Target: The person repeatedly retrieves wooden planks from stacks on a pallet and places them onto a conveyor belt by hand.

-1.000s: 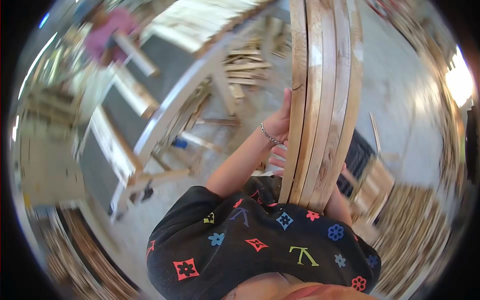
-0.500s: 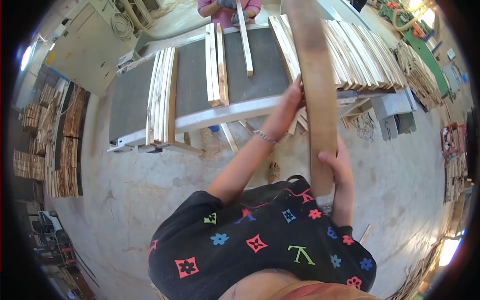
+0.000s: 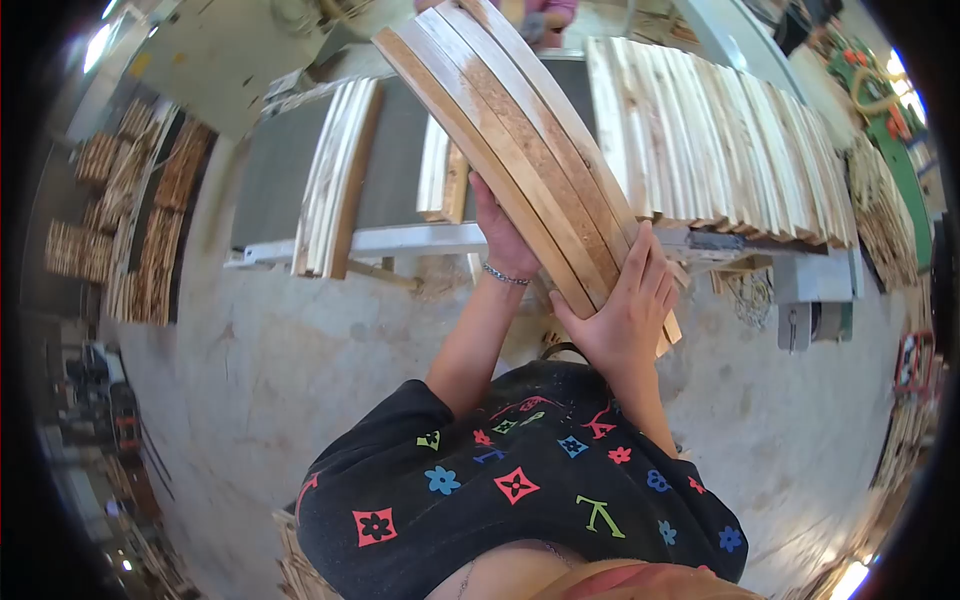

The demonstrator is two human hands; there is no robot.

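A bundle of several long wooden strips (image 3: pixel 530 150) lies side by side in my two hands, slanting from upper left to lower right above the table's near edge. My left hand (image 3: pixel 503 235) supports the bundle from its left side, fingers partly hidden beneath the wood. Near the lower end, my right hand (image 3: pixel 630 300) is wrapped across the strips, with the thumb on the left and the fingers on the right. Brown patches mark the pale upper faces of some strips.
A dark-topped table (image 3: pixel 272 195) bears a left stack of strips (image 3: pixel 340 180), a short middle group (image 3: pixel 440 175) and a long row of strips (image 3: pixel 730 150). Across it stands a person in a pink top (image 3: pixel 557 12). Wood piles (image 3: pixel 160 220) line the left side.
The held wood has turned from edge-on to showing several strips broadside, and tilted to the left. My hands have shifted with it, and the view has moved slightly.
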